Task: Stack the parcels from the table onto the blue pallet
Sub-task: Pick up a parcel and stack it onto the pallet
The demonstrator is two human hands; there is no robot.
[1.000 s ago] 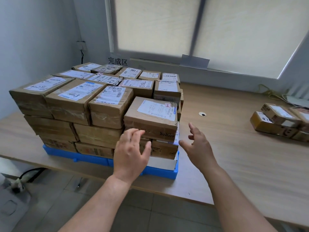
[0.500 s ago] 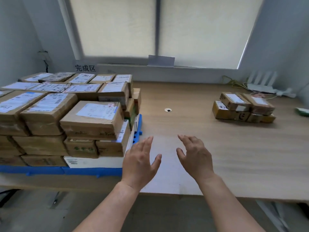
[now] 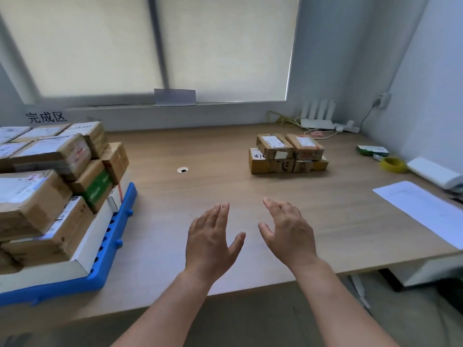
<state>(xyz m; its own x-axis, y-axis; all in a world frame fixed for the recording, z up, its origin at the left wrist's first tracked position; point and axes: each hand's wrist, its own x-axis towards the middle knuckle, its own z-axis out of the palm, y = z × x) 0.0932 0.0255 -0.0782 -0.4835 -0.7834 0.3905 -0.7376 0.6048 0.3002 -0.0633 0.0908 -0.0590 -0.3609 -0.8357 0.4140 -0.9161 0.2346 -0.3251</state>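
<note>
Hovering over the near edge of the tabletop [image 3: 213,151] at 6 o'clock, held nothing in either hand: left hand [image 3: 210,242] spread wide, palm down, and right hand [image 3: 288,231] just beside it, equally wide, thumbs turned toward each other. Saw the unstacked parcels [image 3: 286,154] as a small two-layer cluster at 1 o'clock, well apart from both hands, with a yellow tape roll [image 3: 392,164] and a sheet of paper [image 3: 426,209] further round toward 3 o'clock. Saw the blue pallet [image 3: 120,216] at 9 o'clock, loaded several layers high with stacked parcels [image 3: 37,196] on top of a flat white box [image 3: 92,236]. Judged the task mostly done, with only that cluster yet to be carried across.

Risked spilling the cluster's upper layer by pulling a lower box first or by scooping up too many at once. Risked knocking loose the boxes on the stack's 3 o'clock side, where a green-labelled box [image 3: 96,186] sat right at the edge and the layers looked uneven, by setting a new parcel down hard or off-centre. Risked snagging the cables beside the white router [image 3: 318,116] by reaching past the cluster.
</note>
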